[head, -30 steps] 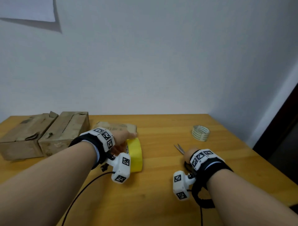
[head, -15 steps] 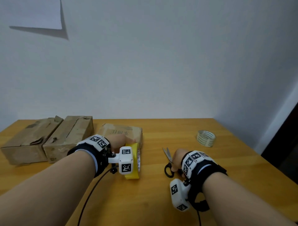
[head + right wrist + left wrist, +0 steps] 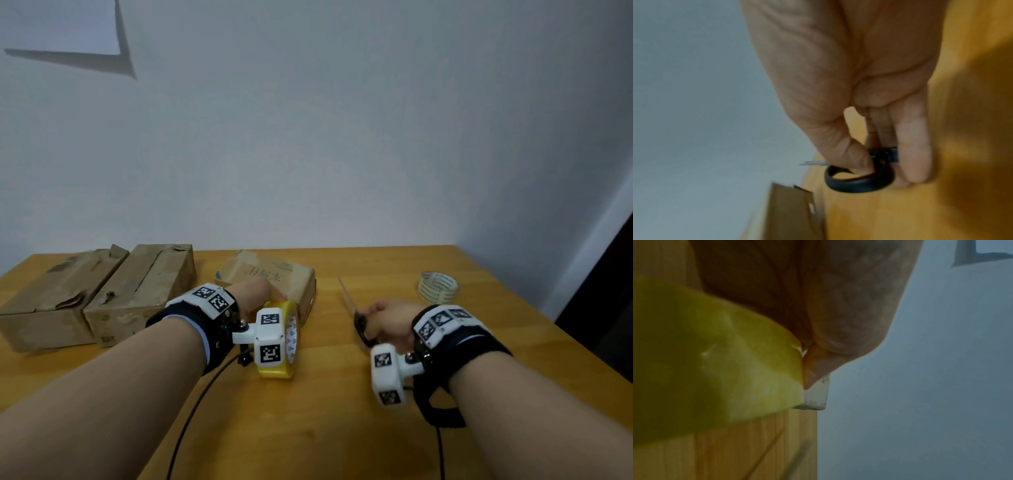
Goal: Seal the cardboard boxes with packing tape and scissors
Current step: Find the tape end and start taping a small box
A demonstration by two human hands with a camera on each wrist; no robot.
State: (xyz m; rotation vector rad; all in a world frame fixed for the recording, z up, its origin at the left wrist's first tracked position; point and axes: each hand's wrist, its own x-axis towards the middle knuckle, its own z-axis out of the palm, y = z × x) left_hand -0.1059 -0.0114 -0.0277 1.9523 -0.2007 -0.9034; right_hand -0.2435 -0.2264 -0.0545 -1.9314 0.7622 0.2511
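Note:
My left hand [image 3: 257, 293] grips a yellow roll of packing tape [image 3: 286, 342] standing on edge just in front of a small cardboard box [image 3: 270, 274]. In the left wrist view the yellow tape roll [image 3: 715, 361] fills the left side under my palm [image 3: 838, 305]. My right hand [image 3: 387, 320] holds black-handled scissors [image 3: 358, 318], blades pointing away toward the wall. The right wrist view shows my thumb through the scissors' black handle ring [image 3: 859, 180], fingers [image 3: 912, 146] alongside it. Two larger cardboard boxes [image 3: 144, 291] lie side by side at the left.
A clear tape roll [image 3: 437, 286] sits at the far right of the wooden table [image 3: 342, 428]. The table's right edge drops off near a dark doorway. A cable runs from my left wrist across the table. The white wall stands behind the boxes.
My right hand has lifted the scissors off the table and brought them left, blades now pointing away. My left hand pulled the yellow tape roll slightly nearer, still on edge.

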